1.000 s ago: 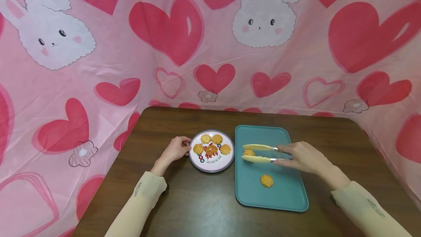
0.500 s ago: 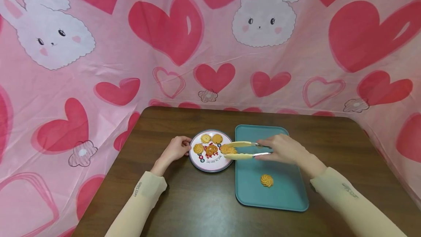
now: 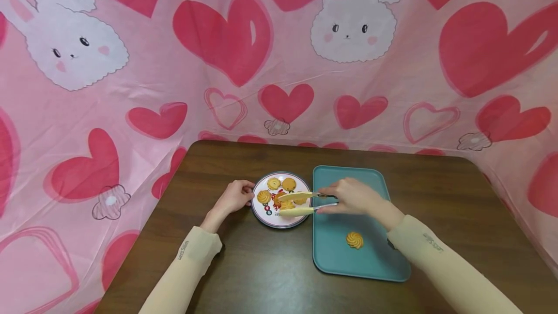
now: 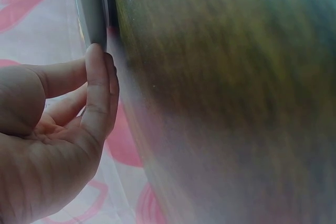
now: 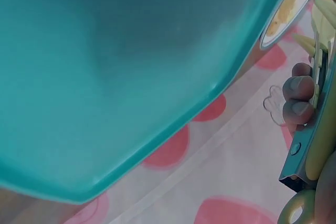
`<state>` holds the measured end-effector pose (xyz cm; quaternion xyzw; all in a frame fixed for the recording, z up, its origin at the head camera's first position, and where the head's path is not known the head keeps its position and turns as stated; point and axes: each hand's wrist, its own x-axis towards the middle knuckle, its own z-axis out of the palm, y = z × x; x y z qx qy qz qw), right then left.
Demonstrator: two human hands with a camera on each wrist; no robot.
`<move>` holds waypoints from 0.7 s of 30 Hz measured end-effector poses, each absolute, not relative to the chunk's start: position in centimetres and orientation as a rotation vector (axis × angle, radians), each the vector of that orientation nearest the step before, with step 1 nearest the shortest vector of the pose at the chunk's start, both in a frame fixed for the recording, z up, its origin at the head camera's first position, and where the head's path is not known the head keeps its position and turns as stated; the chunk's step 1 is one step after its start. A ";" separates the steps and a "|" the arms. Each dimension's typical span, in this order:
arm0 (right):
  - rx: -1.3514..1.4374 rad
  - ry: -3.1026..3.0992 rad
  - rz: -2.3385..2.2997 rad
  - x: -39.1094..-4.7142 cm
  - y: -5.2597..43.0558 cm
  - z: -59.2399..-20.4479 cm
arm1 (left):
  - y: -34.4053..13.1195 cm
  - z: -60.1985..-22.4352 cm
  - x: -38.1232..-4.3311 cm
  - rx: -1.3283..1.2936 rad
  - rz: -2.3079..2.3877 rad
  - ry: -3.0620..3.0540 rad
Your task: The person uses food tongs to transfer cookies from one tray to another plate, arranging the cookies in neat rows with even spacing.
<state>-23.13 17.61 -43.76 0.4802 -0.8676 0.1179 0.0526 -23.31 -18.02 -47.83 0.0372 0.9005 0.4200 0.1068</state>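
My left hand [image 3: 234, 196] pinches the near-left rim of a round white plate [image 3: 271, 220] with printed patterns. The left wrist view shows thumb and fingertips at the plate's edge [image 4: 92, 9]. Several golden cookies lie on the plate, among them a swirled one [image 3: 263, 196] at the left. In my right hand [image 3: 353, 195] is a pair of tongs [image 3: 296, 196] with pale yellow tips, reaching over the plate. A cookie [image 3: 286, 205] shows between the tips, and the tongs partly hide the cookies beneath. The right wrist view shows fingers wrapped round the tongs' metal handle [image 5: 308, 142].
A teal rectangular tray [image 3: 337, 258] stands right beside the plate, bearing one swirled cookie [image 3: 355, 240]. Both are on a dark brown wooden table [image 3: 244, 265]. Behind it hangs a pink cloth [image 3: 192, 71] with hearts and rabbits.
My right hand has carried the tongs, with a cookie between the tips, leftward from the tray to over the plate. The left hand has stayed at the plate's rim.
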 end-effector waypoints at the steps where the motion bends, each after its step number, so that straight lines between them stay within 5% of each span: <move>1: 1.459 -2.646 0.355 -23.2 17.4 -43.9 | -18.0 -47.8 -23.3 0.109 1.236 2.651; 21: 1.486 -2.793 0.382 -23.8 14.0 -45.2 | -17.9 -47.8 -23.3 0.132 1.256 2.659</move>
